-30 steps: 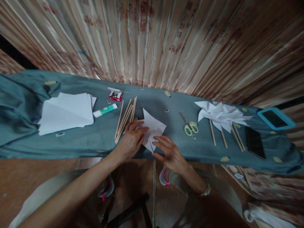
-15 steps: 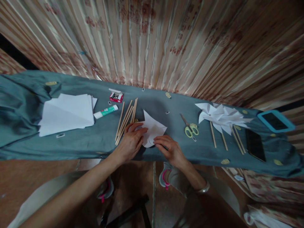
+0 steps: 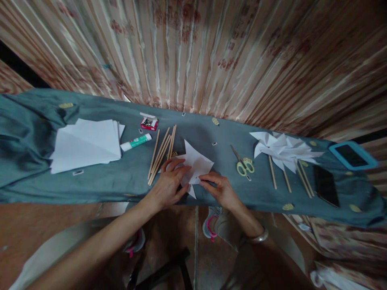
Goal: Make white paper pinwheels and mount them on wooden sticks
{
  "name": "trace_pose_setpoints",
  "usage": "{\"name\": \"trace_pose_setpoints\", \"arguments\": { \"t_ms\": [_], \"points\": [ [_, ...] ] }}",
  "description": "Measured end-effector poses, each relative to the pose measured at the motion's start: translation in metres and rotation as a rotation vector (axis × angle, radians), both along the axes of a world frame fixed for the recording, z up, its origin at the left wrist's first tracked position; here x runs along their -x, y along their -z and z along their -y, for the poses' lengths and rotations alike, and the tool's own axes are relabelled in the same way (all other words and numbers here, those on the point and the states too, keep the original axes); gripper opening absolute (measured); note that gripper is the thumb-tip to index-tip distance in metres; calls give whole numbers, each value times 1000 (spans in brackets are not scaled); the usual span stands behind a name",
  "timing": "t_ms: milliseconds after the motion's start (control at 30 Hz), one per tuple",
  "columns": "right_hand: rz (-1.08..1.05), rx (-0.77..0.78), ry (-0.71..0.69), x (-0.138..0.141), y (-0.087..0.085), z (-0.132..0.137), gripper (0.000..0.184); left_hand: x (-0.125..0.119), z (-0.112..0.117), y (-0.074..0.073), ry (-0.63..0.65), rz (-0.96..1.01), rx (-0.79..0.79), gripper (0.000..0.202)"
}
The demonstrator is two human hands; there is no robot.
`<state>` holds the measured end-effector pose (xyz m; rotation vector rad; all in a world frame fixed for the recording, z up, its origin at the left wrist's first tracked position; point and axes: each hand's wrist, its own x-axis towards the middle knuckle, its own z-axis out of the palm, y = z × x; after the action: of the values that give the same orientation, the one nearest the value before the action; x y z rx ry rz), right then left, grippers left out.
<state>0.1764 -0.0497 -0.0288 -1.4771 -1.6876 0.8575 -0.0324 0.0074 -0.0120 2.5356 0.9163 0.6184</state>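
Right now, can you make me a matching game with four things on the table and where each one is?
1. glue stick
2. scissors
3. paper stack
4. folded paper

A. touched by left hand and right hand
B. far left on the cloth
C. between paper stack and loose sticks
D. just left of the pinwheels

Pairs: 1-C, 2-D, 3-B, 4-A.

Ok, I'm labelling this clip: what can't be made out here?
Head view: near part of the white pointed paper sheet, under the left hand and right hand.
Head view: contents of the small red box, too small.
Head view: count of the white paper pinwheels, overlapping.
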Motion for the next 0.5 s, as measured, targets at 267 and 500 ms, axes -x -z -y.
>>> {"name": "trace_pose_setpoints", "arguments": {
  "t_ms": [267,500],
  "points": [
    [13,29,127,10,3,-7,21,1,-3,1,-41,55,15,41],
    [30,74,241,19,-3,-15,21,4,-2,5,-69,69,26,40]
  ]
}}
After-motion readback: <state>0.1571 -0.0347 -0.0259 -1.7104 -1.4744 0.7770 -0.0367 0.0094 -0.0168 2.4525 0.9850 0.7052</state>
